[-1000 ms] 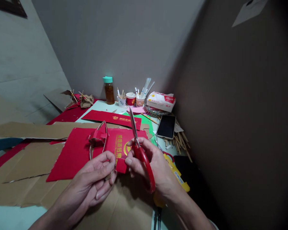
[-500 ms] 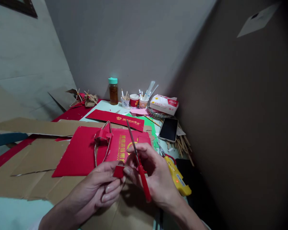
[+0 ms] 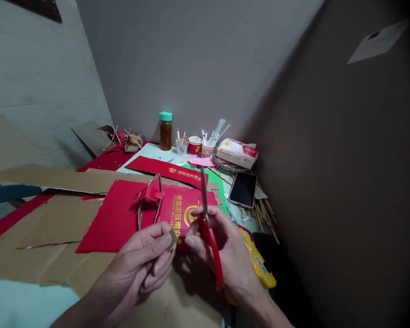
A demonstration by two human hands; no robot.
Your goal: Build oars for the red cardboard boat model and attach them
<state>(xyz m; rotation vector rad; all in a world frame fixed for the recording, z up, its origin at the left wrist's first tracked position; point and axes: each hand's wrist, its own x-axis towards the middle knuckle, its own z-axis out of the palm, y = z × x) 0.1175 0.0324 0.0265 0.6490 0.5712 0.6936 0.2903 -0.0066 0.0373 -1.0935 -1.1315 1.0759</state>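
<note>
Between the thumb and fingers of my left hand point(image 3: 146, 257) is a small piece of cardboard point(image 3: 172, 239), its brown side showing. My right hand point(image 3: 225, 250) holds a pair of red-handled scissors point(image 3: 212, 246), blades pointing up and away from me; the blades look closed. The two hands are a little apart. Just beyond them lies a red cardboard sheet point(image 3: 104, 218) with gold lettering on its right part. A cut and folded red cardboard piece point(image 3: 151, 197) stands on that sheet.
A yellow glue gun point(image 3: 259, 266) with a lit orange light lies right of my right hand. Behind it are a phone point(image 3: 243, 189) and wooden sticks point(image 3: 264, 212). Farther back stand a bottle point(image 3: 166, 132), small cups point(image 3: 194, 146) and a tissue pack point(image 3: 237, 154). Brown cardboard point(image 3: 54, 259) spreads left.
My left hand has turned the small piece from its red side to its brown side. My right hand has drawn slightly right with the scissors, away from the piece. The view has shifted slightly.
</note>
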